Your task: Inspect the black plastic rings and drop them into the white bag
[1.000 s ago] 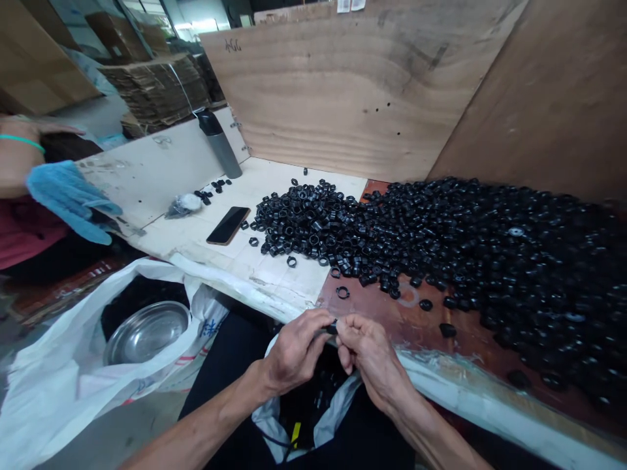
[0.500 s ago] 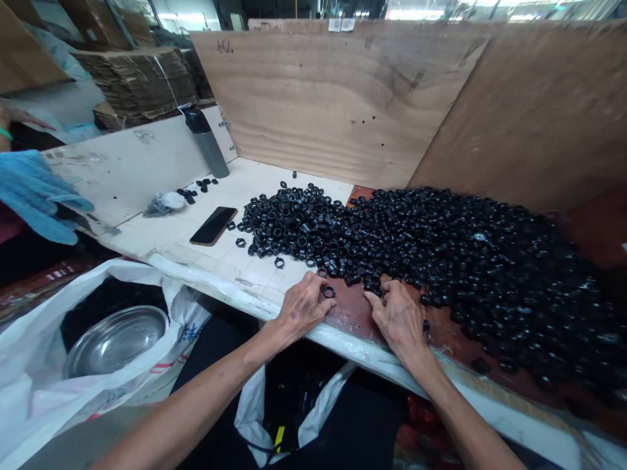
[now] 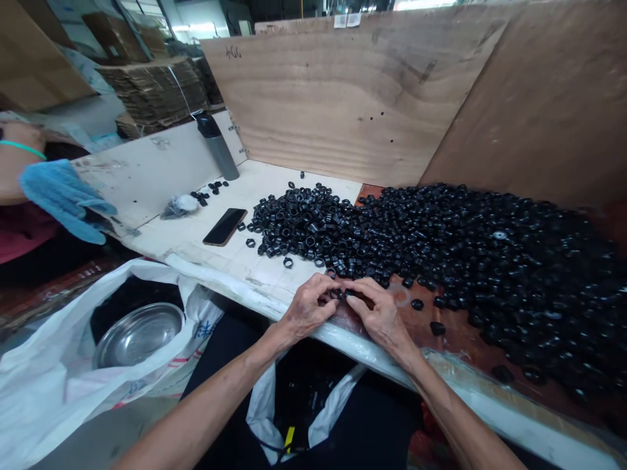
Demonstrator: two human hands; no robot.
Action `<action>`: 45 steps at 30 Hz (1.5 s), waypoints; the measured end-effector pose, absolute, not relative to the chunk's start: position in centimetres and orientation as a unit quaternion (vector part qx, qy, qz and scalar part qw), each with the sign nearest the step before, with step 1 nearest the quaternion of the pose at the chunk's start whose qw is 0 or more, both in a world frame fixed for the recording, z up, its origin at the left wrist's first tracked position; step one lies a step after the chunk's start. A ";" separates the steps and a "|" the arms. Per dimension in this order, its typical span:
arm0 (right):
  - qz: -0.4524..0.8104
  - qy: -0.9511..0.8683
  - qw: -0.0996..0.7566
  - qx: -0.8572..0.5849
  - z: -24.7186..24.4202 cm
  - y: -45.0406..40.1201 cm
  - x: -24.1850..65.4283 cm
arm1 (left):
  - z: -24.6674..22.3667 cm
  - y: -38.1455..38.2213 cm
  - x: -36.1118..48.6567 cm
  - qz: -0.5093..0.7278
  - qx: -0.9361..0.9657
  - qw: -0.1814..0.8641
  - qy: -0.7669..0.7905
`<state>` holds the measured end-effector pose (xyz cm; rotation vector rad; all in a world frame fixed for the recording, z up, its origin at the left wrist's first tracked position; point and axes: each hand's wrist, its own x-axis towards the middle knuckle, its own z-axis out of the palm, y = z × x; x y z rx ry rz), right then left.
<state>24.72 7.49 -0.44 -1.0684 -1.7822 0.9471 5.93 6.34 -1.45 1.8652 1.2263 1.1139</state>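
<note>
Black plastic rings and caps lie in a long pile across the table. At the table's front edge my left hand pinches a small black ring, its fingertips facing the other hand. Close beside it, my right hand has a small black part between thumb and fingers. The two parts meet or nearly touch between my fingertips; whether they are joined cannot be made out. One loose ring lies on the white board, left of the pile. Two loose black pieces are to the right of my right hand.
A phone, a grey bottle and a small plastic bag are on the table's left part. Wooden boards wall the back. At lower left a white sack holds a metal bowl. A person's arm shows at far left.
My right hand has left the edge of the pile and moved left to meet my left hand, bringing a small black part. The view has shifted slightly, and the person's arm shows more.
</note>
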 end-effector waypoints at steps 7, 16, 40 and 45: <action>0.382 -0.697 0.438 -0.421 -1.4 7.2 23.9 | -0.8 6.0 6.0 0.450 0.583 0.480 0.477; 0.348 -0.711 0.459 -0.404 -0.9 7.1 23.8 | -1.2 6.3 5.6 0.495 0.555 0.505 0.437; 0.353 -0.630 0.458 -0.519 -2.3 6.1 23.1 | -0.8 6.0 5.4 0.470 0.606 0.457 0.450; 0.329 -0.695 0.429 -0.474 -1.6 5.9 23.1 | -0.7 5.9 5.5 0.476 0.589 0.472 0.451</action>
